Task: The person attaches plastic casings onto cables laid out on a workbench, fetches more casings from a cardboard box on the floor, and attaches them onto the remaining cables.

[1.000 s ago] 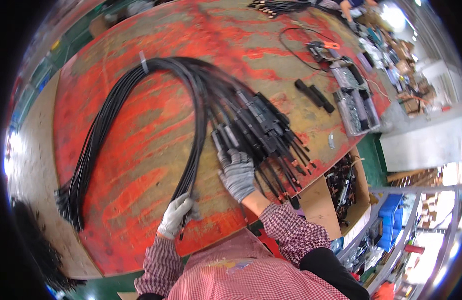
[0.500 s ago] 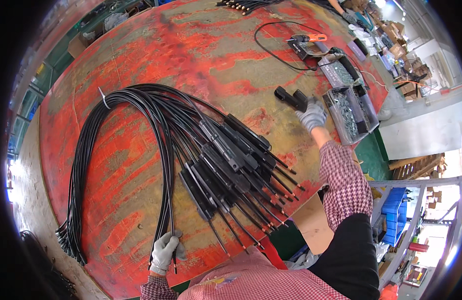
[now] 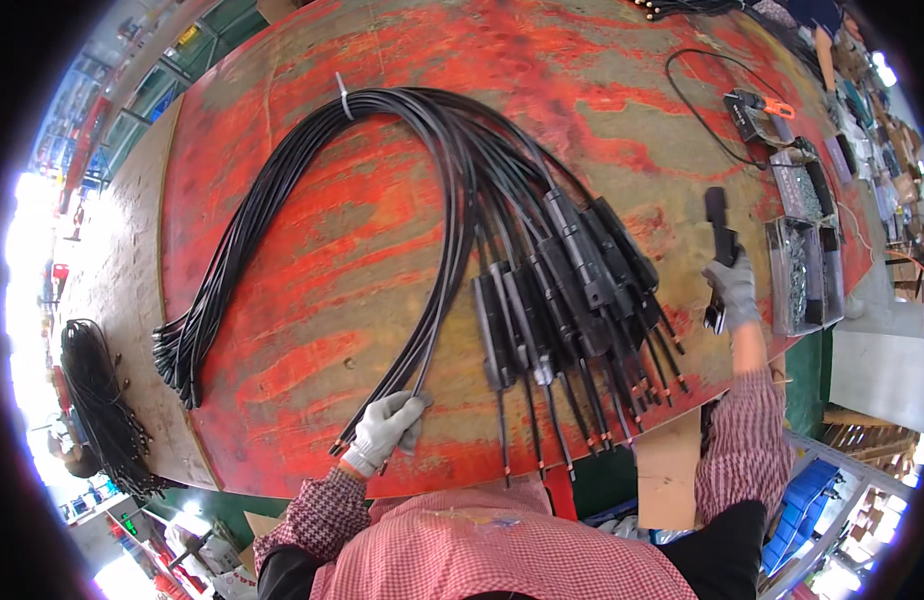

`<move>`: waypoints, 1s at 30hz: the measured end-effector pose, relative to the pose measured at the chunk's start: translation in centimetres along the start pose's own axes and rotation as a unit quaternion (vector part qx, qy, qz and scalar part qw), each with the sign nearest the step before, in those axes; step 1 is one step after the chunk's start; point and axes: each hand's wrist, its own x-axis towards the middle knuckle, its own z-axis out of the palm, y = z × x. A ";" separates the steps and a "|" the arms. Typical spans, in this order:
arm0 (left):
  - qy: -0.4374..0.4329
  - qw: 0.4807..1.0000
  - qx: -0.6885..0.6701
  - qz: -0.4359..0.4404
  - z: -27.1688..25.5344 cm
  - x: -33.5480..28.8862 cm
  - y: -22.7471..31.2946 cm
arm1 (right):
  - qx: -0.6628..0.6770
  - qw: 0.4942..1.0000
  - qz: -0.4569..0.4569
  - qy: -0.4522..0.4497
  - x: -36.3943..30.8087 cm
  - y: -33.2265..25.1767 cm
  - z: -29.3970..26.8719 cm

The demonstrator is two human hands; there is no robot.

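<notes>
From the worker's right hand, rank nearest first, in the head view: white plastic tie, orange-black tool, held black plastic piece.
1. Black plastic piece: in the right hand.
2. Orange-black tool: higher, slightly right.
3. White plastic tie: far left.

Site: industrial workshop, cable work. Evidence: large worktable (image 3: 307, 385) with worn red paint; on it, bundled black cables (image 3: 250, 232) with copper-coloured ends, clear parts bins (image 3: 780, 310) holding small metal pieces, an orange-and-black hand tool (image 3: 777, 107). Second cable bundle (image 3: 97, 400) near the table's left edge. Cardboard box (image 3: 668, 485) and blue plastic crate (image 3: 800, 512) at right; green floor (image 3: 807, 390); another person (image 3: 825, 58) past the far right corner.
</notes>
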 end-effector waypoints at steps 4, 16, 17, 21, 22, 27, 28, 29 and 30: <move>0.067 0.995 0.075 0.013 -2.8 -3.0 2.0 | 0.312 0.938 -0.021 -0.146 -17.8 -9.4 0.9; 0.102 0.729 0.552 0.392 -6.7 -3.0 0.5 | 0.534 0.788 0.230 -0.203 -39.9 -7.4 24.3; 0.123 0.698 0.587 0.391 -6.5 -1.7 -0.9 | 0.518 0.809 0.223 -0.167 -40.4 -6.9 24.8; 0.137 0.681 0.640 0.329 -5.7 0.1 -1.6 | 0.490 0.864 0.110 -0.042 -42.0 -6.2 23.9; 0.132 0.688 0.631 0.333 -5.9 0.3 -1.6 | 0.465 0.877 0.119 -0.033 -42.6 -6.9 23.2; 0.080 0.736 0.621 0.256 -6.5 0.4 0.4 | 0.168 0.980 0.088 -0.061 -46.0 -5.5 20.1; -0.014 0.806 0.562 0.185 -6.7 -0.7 2.5 | 0.036 0.995 0.060 -0.073 -46.7 -7.0 18.7; -0.106 0.858 0.490 0.110 -6.9 -1.4 3.7 | -0.096 0.991 0.029 -0.085 -47.4 -7.7 17.7; -0.174 0.918 0.352 0.048 -7.2 -1.2 3.4 | -0.125 0.988 -0.017 -0.084 -47.9 -7.1 16.7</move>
